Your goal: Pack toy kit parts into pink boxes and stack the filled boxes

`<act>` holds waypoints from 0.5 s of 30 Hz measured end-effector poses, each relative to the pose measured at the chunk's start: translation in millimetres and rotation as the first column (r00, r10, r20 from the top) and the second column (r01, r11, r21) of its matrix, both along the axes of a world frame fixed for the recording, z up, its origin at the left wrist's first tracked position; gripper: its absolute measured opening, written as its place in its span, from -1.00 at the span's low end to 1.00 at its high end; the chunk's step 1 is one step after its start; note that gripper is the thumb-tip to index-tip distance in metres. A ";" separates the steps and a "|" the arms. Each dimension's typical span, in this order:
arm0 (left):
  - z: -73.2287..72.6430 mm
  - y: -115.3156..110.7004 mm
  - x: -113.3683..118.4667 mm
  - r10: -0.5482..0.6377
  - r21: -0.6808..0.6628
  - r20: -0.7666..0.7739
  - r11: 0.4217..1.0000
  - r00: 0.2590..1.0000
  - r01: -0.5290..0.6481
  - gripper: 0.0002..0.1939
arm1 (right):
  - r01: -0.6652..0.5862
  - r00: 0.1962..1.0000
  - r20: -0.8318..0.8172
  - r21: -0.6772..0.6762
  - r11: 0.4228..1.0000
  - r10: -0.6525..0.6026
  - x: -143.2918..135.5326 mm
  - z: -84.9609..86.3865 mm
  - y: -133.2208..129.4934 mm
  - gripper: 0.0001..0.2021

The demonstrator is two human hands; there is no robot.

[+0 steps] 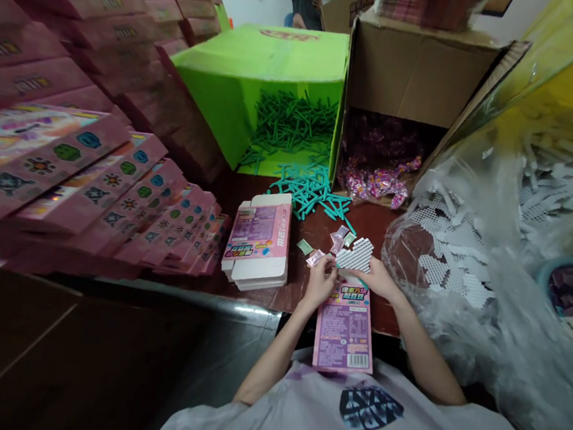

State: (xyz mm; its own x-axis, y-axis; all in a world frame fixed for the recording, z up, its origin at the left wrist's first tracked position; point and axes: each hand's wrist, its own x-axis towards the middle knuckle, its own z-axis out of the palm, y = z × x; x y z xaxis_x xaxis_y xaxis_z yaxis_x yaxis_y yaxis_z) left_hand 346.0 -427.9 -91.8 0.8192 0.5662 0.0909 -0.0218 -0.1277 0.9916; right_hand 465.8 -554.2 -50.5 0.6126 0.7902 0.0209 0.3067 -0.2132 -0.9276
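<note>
A pink and purple box point(343, 334) lies against my shirt, its far end under my hands. My left hand point(321, 281) is at the box's far left corner with its fingers bent together; what they hold is too small to make out. My right hand point(378, 278) grips a white perforated piece point(357, 255) by its near right edge, above the box's end. Small sachets lie just beyond my left hand: a green one point(305, 247), a pink one point(315, 258) and a purple one point(338, 238). A teal stick partly shows under my right hand.
Flat pink cartons point(259, 239) are stacked at the left. Teal sticks point(309, 187) spill from a green bin point(260, 52). Beside it, a cardboard box point(404, 71) holds sachets. Plastic bags with white pieces point(454, 250) crowd the right; filled pink boxes point(141, 209) line the left. A person stands behind.
</note>
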 end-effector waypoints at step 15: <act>5.0 17.1 -0.6 0.375 0.120 0.178 0.909 0.910 -0.399 -0.85 | 0.123 0.859 0.484 -0.510 0.852 0.166 18.4 22.4 -24.3 -0.69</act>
